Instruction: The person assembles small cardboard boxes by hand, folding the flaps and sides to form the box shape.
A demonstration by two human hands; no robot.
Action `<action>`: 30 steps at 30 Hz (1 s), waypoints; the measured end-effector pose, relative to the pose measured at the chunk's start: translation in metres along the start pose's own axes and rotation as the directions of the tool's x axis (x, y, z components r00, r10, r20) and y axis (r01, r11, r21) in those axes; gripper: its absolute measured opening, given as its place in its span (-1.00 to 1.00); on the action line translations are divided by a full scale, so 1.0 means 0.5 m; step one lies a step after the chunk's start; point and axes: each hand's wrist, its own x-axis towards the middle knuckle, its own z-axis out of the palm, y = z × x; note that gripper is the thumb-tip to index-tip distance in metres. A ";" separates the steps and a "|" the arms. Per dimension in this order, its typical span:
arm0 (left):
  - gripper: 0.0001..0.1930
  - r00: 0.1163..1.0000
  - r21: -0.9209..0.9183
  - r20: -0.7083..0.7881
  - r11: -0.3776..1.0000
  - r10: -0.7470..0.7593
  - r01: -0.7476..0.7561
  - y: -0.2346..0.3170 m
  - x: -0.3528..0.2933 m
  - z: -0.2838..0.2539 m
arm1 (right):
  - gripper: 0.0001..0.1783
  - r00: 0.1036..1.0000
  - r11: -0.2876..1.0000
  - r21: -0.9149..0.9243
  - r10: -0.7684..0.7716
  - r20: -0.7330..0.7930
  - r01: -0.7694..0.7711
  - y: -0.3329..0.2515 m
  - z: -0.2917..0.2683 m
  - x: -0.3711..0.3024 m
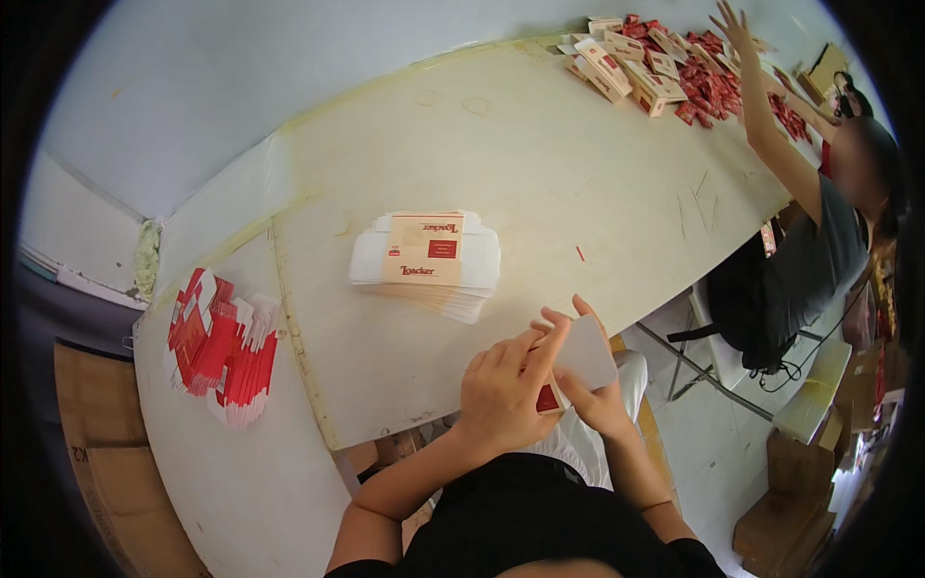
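Observation:
Just over the table's near edge, both hands are on a small cream and red carton (588, 354), with a white flap standing up from it. My left hand (499, 393) wraps round the carton's left side, its fingers bent over the top. My right hand (599, 407) grips the right side, thumb against the white flap. Part of the carton is hidden behind my fingers. Farther off and to the left, a fanned stack of flat cream cartons (424, 252) with white flaps lies on the table.
Flat red and white cartons (231, 352) lie at the left of the table (385, 385). At the far right are a heap of cream boxes (631, 72) and small red packets (711, 91). A co-worker (800, 231) sits there with an arm raised. Brown cardboard (111, 462) stands at the left.

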 end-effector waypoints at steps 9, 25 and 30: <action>-0.24 0.999 -0.027 0.041 1.000 -0.001 0.002 0.003 0.014 0.005 | -0.30 0.998 0.994 -0.108 -0.021 0.057 0.027 -0.008 -0.026 -0.002; -0.35 0.996 -0.024 0.069 0.998 0.053 -0.052 -0.002 0.010 0.017 | -0.23 0.997 0.955 -0.288 -0.072 0.024 0.076 -0.004 -0.021 -0.001; -0.32 0.996 -0.007 0.041 0.997 0.083 -0.083 -0.007 0.020 0.023 | -0.24 0.968 0.989 -0.141 0.004 0.252 0.033 -0.046 -0.033 0.010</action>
